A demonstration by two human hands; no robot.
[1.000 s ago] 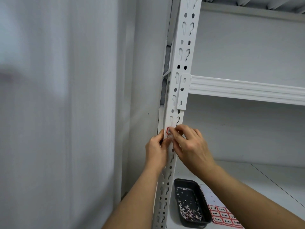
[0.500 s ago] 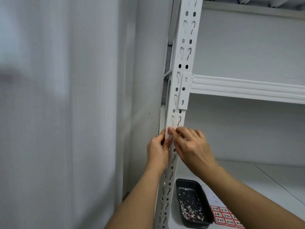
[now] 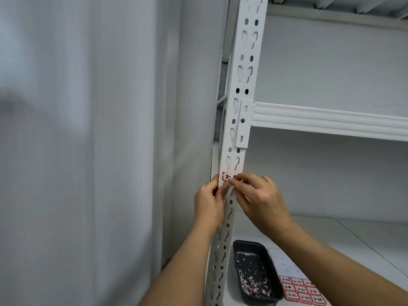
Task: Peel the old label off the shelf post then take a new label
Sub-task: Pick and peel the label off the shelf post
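Right hand [image 3: 260, 196] works at the old label [image 3: 227, 177] on the shelf post [image 3: 239, 120], its fingertips [image 3: 234, 181] bunched together over the label's right and lower part, apparently picking or pinching at an edge; whether an edge is actually caught between them cannot be told, since the fingers hide it. The left hand [image 3: 208, 203] is curled round the post's left edge just below the label, thumb against the front face, steadying it.

The label is red-bordered with "2-" handwritten in black; its left part is visible and looks flat on the post, just under a pair of keyhole slots. So step 1, the peeling, appears barely begun: most of the label seems to sit on the metal, and none of it is seen lifted clear.

On the shelf [image 3: 364, 244] below, a dark tray [image 3: 256, 272] holds many small torn white and red scraps, probably bits of labels. Just to its right lies a sheet of new labels [image 3: 302, 290], with several red-bordered numbered ones in rows on its near part and bare backing above them. Neither hand is near the sheet.

Left to do, by my reading: get the label fully off, likely drop it in the tray, then reach down for 1 fresh label from the sheet.
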